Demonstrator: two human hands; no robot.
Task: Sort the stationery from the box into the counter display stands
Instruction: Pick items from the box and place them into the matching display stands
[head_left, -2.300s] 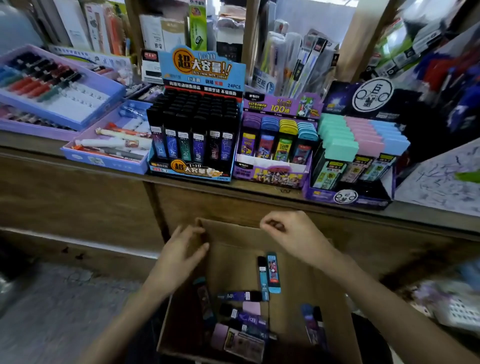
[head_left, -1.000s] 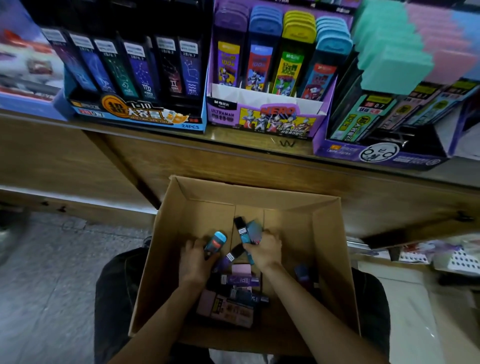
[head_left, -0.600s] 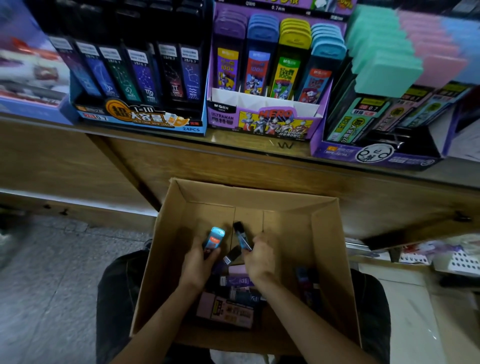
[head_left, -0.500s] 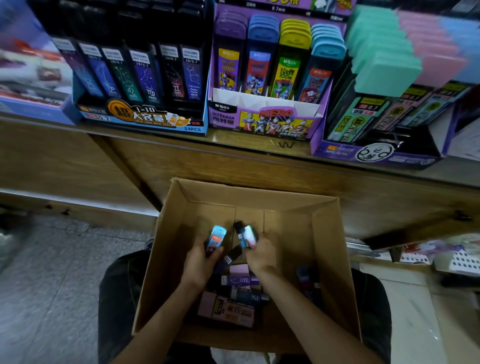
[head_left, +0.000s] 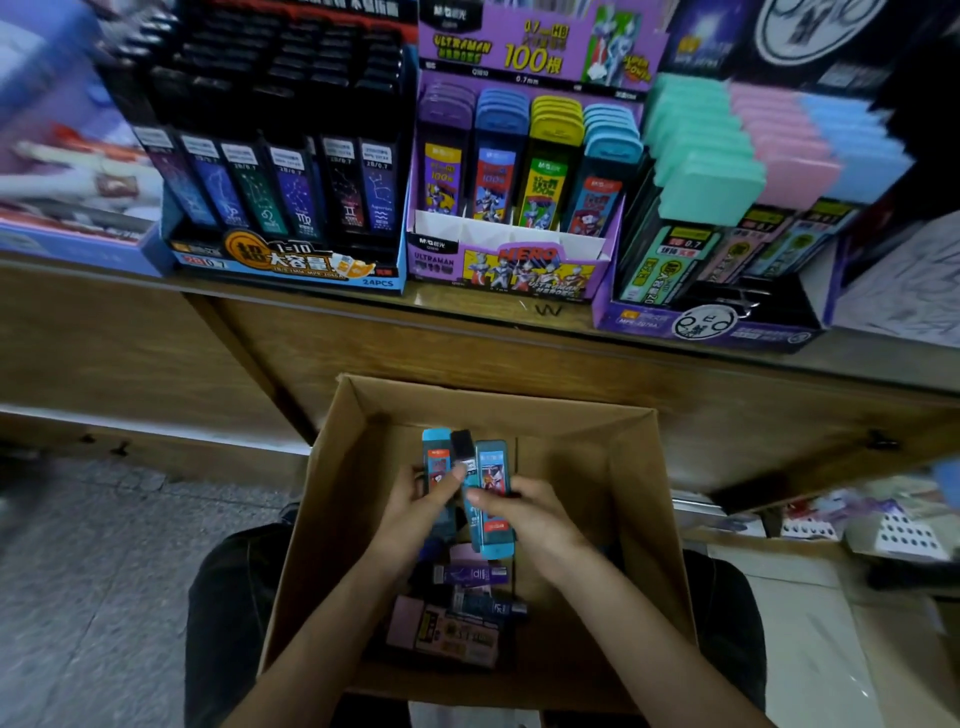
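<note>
Left grip (head_left: 415, 501): fingers curled round a light-blue case (head_left: 435, 460), with the thumb reaching toward the black-capped case (head_left: 462, 447) beside it.
Right grip (head_left: 535, 514): fingers closed on a second light-blue case (head_left: 492, 486), held upright and touching the black-capped one.
Black-capped case: wedged between the two blue ones; it cannot be told which hand bears it.
Position of the goods: all three are held over the cardboard box (head_left: 634, 493), below the desk (head_left: 363, 314). A purple case (head_left: 470, 574) and a pink pack (head_left: 441, 631) lie on the box floor.
Destinations: on the desk stand the black stand (head_left: 291, 260), the purple stand (head_left: 509, 270) and, to the right, the pastel stand (head_left: 717, 325).
Risk, dropping: when the hands part, the middle case would probably lose its side support and fall back into the box.
Risk, missorting: the fanned cases look alike, so the black-capped one could end up among the blue ones in the purple stand.
Risk, toppling: the rows look closely packed, so a forced insertion may tip neighbouring cases.
</note>
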